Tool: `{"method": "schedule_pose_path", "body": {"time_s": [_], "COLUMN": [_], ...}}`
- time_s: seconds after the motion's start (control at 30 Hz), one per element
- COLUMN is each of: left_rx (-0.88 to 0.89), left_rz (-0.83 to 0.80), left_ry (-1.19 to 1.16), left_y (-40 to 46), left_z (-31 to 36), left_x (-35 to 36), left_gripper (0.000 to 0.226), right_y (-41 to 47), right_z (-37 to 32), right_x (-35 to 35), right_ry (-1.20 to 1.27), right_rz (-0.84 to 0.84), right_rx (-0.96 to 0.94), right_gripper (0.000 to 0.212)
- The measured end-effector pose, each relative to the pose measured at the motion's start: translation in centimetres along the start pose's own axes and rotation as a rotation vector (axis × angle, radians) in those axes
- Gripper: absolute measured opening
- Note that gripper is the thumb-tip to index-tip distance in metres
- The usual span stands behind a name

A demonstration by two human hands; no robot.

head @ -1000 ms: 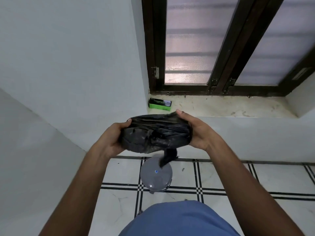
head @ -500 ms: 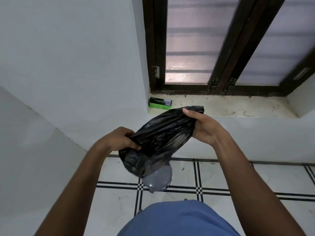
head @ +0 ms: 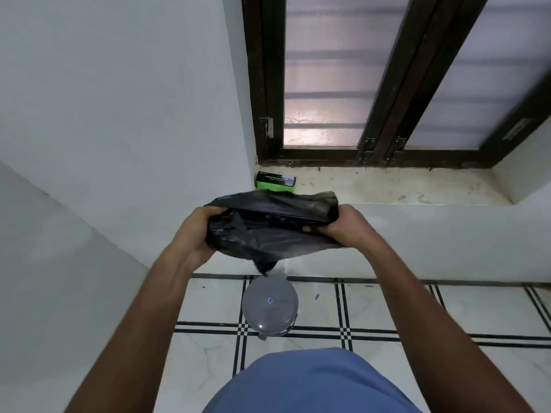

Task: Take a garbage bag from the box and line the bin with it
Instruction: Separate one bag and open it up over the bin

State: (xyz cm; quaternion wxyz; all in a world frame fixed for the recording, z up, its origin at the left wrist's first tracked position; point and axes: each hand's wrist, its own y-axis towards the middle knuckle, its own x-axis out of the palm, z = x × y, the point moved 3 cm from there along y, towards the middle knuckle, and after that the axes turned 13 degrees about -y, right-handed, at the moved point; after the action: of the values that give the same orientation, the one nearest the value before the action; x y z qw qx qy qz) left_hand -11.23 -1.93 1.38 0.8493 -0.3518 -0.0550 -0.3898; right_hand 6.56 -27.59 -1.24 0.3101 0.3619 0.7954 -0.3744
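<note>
A crumpled black garbage bag is stretched between both hands at chest height. My left hand grips its left end and my right hand grips its right end. A loose corner of the bag hangs down in the middle. Below it on the floor stands a small round grey bin with its lid shut. The green and black bag box lies on the window sill, just behind the bag.
A stained stone window sill runs under a dark-framed window. White walls meet in a corner at the left. The floor is white tile with black lines. My blue shirt fills the bottom edge.
The bag hung slanted half a second ago with my left hand low. Both hands now hold it level and spread wider, and the bin's lid shows fully below it.
</note>
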Motion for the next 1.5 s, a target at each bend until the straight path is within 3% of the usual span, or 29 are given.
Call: {"method": "schedule_pose_path", "body": {"time_s": [0.07,0.13,0.23,0.33,0.4,0.43,0.5,0.53,0.57,0.6,0.7,0.73,0.8,0.87,0.93,1.03,1.1,1.17,1.2,1.23,1.27,1.33,1.4,1.43,1.47,1.5], "left_rx": [-0.041,-0.075,-0.089,-0.156,-0.18,-0.184,-0.156,-0.125,-0.105,-0.084,0.053,0.092,0.065,-0.028,0.043,0.573,1.002,1.253,1.284,1.242,1.09,0.499,-0.114,-0.263,-0.277,-0.15], "left_rz": [-0.008,-0.008,-0.026,-0.144,-0.212,-0.242,-0.278,-0.26,-0.226,-0.178,0.052,0.097,0.105,0.08,0.095,0.29,0.418,0.406,0.373,0.333,0.28,0.1,-0.108,-0.14,-0.103,-0.005], "left_ry": [0.07,0.106,0.158,0.274,0.249,0.204,0.088,0.057,0.057,0.096,0.395,0.537,0.807,0.939,0.968,1.006,0.863,0.774,0.83,0.961,1.154,1.547,1.669,1.62,1.553,1.502], "left_y": [-0.2,-0.4,-0.7,-1.2,-1.4,-1.6,-1.6,-1.4,-1.2,-1.0,0.0,0.4,1.2,1.6,1.4,-0.1,-2.5,-3.6,-3.4,-2.5,-1.0,2.3,2.9,2.7,2.6,2.6], "left_z": [-0.4,-0.8,-1.0,-1.4,-1.6,-1.5,-1.5,-1.3,-1.2,-1.3,-1.3,-1.3,-1.4,-1.1,0.1,2.2,2.9,2.1,1.2,-0.1,-1.5,-4.9,-7.3,-7.7,-7.5,-6.8], "left_x": [-0.2,-0.1,0.2,0.4,0.4,0.5,0.3,0.1,-0.1,-0.4,-1.7,-2.0,-2.3,-2.0,-1.2,0.5,1.7,2.2,2.1,1.4,0.3,-3.0,-5.7,-6.4,-6.6,-6.3], "left_gripper": [0.028,0.028,0.025,0.042,0.045,0.046,0.048,0.047,0.046,0.045,0.034,0.028,0.028,0.03,0.035,0.035,0.025,0.025,0.025,0.024,0.024,0.029,0.032,0.031,0.03,0.029], "right_y": [0.4,0.3,-1.6,-2.8,-2.1,-1.5,-0.4,-0.5,-0.6,-0.6,-0.8,-0.9,-0.8,-0.8,-0.8,-1.5,-2.8,-3.6,-3.5,-2.8,-1.8,-0.2,-0.6,-0.8,-0.6,-0.3], "right_z": [0.9,1.0,-0.5,-1.7,-1.9,-1.6,-1.0,-1.0,-1.1,-1.1,-1.6,-1.7,-1.9,-2.5,-3.3,-5.5,-6.7,-6.8,-6.3,-5.4,-4.2,-0.9,1.7,2.1,2.2,2.0], "right_x": [0.0,0.1,-0.2,-0.7,-0.5,-0.4,-0.3,-0.3,-0.1,0.0,0.8,1.2,1.4,1.0,0.3,-1.2,-2.4,-2.1,-1.4,-0.2,1.1,4.3,6.3,6.4,6.2,5.6], "right_ry": [-0.123,-0.04,0.348,0.684,0.776,0.708,0.224,-0.035,-0.132,-0.06,0.429,0.453,0.281,-0.136,-0.354,-0.037,0.15,0.111,0.035,-0.077,-0.24,-0.595,-0.767,-0.751,-0.691,-0.604], "right_rz": [0.072,-0.094,-0.419,-0.502,-0.384,-0.23,0.184,0.335,0.401,0.346,-0.207,-0.34,-0.388,-0.298,-0.14,0.145,0.533,0.84,0.896,0.857,0.699,0.135,-0.328,-0.391,-0.333,-0.165], "right_rx": [0.031,0.006,-0.11,-0.101,0.019,0.084,0.108,0.072,0.031,0.007,0.014,-0.01,-0.056,-0.087,-0.107,-0.26,-0.421,-0.52,-0.506,-0.463,-0.382,-0.163,-0.03,-0.007,-0.021,-0.056], "right_gripper": [0.058,0.054,0.044,0.049,0.054,0.052,0.051,0.054,0.056,0.058,0.06,0.053,0.035,0.022,0.022,0.024,0.028,0.029,0.028,0.027,0.028,0.03,0.027,0.025,0.025,0.026]}}
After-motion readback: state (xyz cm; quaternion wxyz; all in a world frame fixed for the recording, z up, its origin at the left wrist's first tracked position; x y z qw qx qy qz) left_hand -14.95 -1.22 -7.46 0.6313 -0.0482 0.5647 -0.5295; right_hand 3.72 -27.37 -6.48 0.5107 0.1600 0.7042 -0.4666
